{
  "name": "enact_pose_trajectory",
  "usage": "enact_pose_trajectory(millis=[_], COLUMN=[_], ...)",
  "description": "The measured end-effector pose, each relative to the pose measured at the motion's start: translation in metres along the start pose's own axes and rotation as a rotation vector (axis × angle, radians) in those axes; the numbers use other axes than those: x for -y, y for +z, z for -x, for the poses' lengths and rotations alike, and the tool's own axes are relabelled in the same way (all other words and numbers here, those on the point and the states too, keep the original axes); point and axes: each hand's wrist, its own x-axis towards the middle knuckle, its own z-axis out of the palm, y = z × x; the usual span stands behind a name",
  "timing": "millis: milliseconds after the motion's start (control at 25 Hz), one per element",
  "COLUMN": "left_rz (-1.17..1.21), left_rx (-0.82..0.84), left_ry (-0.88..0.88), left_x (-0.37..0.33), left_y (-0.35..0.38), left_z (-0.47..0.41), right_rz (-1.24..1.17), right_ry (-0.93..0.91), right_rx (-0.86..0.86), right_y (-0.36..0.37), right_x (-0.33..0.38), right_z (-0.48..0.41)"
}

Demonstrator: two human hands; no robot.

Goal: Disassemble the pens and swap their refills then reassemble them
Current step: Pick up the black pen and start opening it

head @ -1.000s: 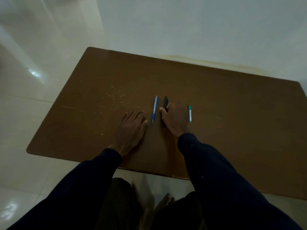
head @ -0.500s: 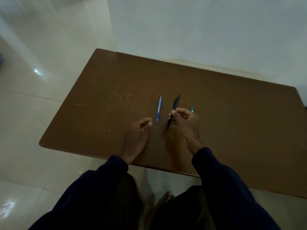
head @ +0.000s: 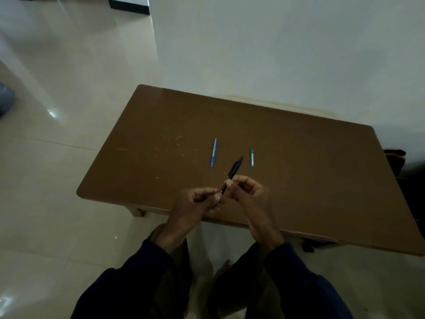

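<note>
**Two hands hold the black pen over the table**

The black pen (head: 234, 172) is up in the air, above the near part of the brown table (head: 299, 180). It is tilted, and its top end points away from the person and a bit to the right. The right hand (head: 250, 194) pinches the pen near its middle with curled fingers. The left hand (head: 195, 203) has its fingers curled too, and its fingertips pinch the low tip of the pen. The fingers hide that low end, so the tip cannot be seen well.

The blue pen (head: 213, 153) lies flat on the table, just left of the black pen and a bit farther away. A small green and white tube (head: 252, 157) lies flat to the right (too small to tell what it is). The top of the black pen pokes up between these two, and it touches neither one.

Pale specks (head: 170, 143) dot the table left of the blue pen. A dark bag (head: 395, 157) sits past the right edge of the table. A pale wall (head: 276, 54) stands behind the table, and a shiny pale floor (head: 69, 100) spreads out to the left. Both arms wear dark blue sleeves (head: 305, 286).
</note>
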Motion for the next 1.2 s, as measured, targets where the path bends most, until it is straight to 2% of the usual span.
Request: enact_pose_trajectory(millis=[160,360,600,720,840,960,1200], left_rz=[-0.054,-0.096,-0.119,-0.125,-0.031,0.068,0.052], left_rx=[-0.093,-0.084,-0.023,-0.004,-0.016,-0.058,-0.082], left_ry=[0.058,0.060,0.053,0.118,0.182,0.168,0.087], left_x=[0.004,0.008,0.007,0.002,-0.004,-0.001,0.007], left_y=[0.001,-0.005,-0.007,-0.003,0.010,0.018,0.024], left_z=[0.014,0.018,0.011,0.004,-0.007,-0.018,-0.038], right_rz=[0.003,0.033,0.084,0.086,0.109,0.118,0.146], right_ry=[-0.142,-0.255,-0.252,-0.235,-0.226,-0.193,-0.126], right_rx=[-0.083,-0.080,-0.055,0.000,0.030,0.038,0.007], right_y=[-0.002,-0.010,-0.012,-0.010,-0.007,-0.006,-0.012], right_x=[0.010,0.015,0.010,0.008,0.005,0.001,-0.004], right_z=[0.012,0.008,-0.005,-0.012,-0.018,-0.024,-0.037])
